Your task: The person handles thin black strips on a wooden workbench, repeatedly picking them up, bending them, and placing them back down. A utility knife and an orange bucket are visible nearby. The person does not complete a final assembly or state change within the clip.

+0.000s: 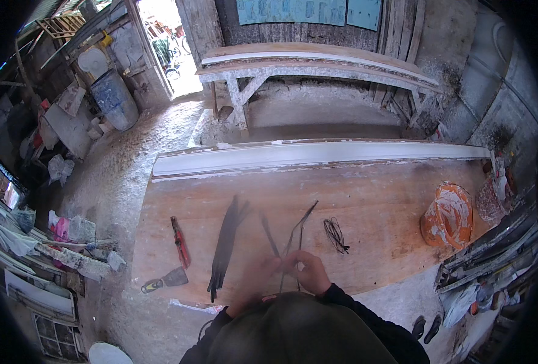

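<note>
Both my hands are together near the front edge of the wooden table, over thin black strips. My right hand (308, 272) is closed, its fingers pinching a long black strip (304, 217) that is bent and reaches away from me. My left hand (255, 278) is smeared by motion; a short blurred dark strip rises from its fingertips, which seem closed on it. Left of my hands lies a bundle of flat black strips (223, 246), fanned at its far end. To their right is a loose coil of thin black cord (336, 235).
On the table (366, 200), a red-handled tool (180, 242) and a putty knife (166, 281) lie at the left. An orange bucket (448, 215) smeared white stands at the right. A long white moulding (317, 156) runs along the far edge. Behind is a bench (317, 68).
</note>
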The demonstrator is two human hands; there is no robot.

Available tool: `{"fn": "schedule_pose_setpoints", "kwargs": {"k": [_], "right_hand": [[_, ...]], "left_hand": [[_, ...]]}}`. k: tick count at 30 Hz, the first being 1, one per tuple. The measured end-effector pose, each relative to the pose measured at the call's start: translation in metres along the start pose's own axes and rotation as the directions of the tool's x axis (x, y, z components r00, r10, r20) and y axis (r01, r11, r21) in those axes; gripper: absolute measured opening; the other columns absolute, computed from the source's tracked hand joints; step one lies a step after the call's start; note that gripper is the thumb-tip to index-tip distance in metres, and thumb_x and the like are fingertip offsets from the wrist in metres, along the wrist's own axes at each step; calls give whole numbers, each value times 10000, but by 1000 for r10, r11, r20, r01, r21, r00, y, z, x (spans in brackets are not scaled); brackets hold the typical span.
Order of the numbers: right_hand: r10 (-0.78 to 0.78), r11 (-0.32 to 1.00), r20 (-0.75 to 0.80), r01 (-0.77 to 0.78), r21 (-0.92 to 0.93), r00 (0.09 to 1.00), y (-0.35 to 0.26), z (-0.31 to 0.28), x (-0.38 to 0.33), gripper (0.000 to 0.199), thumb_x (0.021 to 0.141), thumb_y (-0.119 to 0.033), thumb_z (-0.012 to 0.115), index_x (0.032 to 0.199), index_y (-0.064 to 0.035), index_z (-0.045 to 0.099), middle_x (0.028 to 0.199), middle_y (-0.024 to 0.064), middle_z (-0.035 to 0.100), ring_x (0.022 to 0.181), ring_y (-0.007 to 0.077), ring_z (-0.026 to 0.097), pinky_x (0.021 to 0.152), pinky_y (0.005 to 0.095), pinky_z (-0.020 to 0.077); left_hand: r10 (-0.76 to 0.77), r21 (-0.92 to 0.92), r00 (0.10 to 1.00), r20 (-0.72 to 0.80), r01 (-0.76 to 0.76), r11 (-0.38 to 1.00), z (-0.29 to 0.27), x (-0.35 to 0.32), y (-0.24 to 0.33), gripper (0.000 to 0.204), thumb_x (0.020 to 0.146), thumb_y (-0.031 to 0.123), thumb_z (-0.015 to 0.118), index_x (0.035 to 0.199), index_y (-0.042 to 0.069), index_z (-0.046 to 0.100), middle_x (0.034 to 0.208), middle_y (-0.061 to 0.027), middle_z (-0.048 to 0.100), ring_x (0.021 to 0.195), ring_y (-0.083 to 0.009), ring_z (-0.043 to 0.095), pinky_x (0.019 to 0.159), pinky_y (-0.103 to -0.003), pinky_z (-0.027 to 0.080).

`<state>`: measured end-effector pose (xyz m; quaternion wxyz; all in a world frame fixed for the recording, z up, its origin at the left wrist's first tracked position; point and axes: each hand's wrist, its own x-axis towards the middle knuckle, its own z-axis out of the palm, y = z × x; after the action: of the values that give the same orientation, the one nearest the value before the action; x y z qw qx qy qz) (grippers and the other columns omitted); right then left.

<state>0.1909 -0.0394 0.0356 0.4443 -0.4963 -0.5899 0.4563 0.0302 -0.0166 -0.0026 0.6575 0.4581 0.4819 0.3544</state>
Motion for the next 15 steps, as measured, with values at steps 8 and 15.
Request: {"fn": "schedule_pose_setpoints", "kwargs": {"k": [8,15], "right_hand": [[-327,903,50,328,-277,944,-7,-4,10,160,696,-28,645,851,-64,631,827,95,607,799,253,572,697,325,446],[-389,840,37,370,-397,921,1,-1,8,115,687,-64,676,795,-87,644,822,86,619,793,231,578,708,315,433]], "left_hand": [[18,-122,996,-87,-29,992,0,5,20,128,838,128,562,795,10,584,709,-41,586,608,-96,522,577,-213,414],[-25,-161,995,-101,9,987,-3,6,9,67,835,92,556,820,26,557,769,-58,596,691,-103,548,625,-218,431]]}}
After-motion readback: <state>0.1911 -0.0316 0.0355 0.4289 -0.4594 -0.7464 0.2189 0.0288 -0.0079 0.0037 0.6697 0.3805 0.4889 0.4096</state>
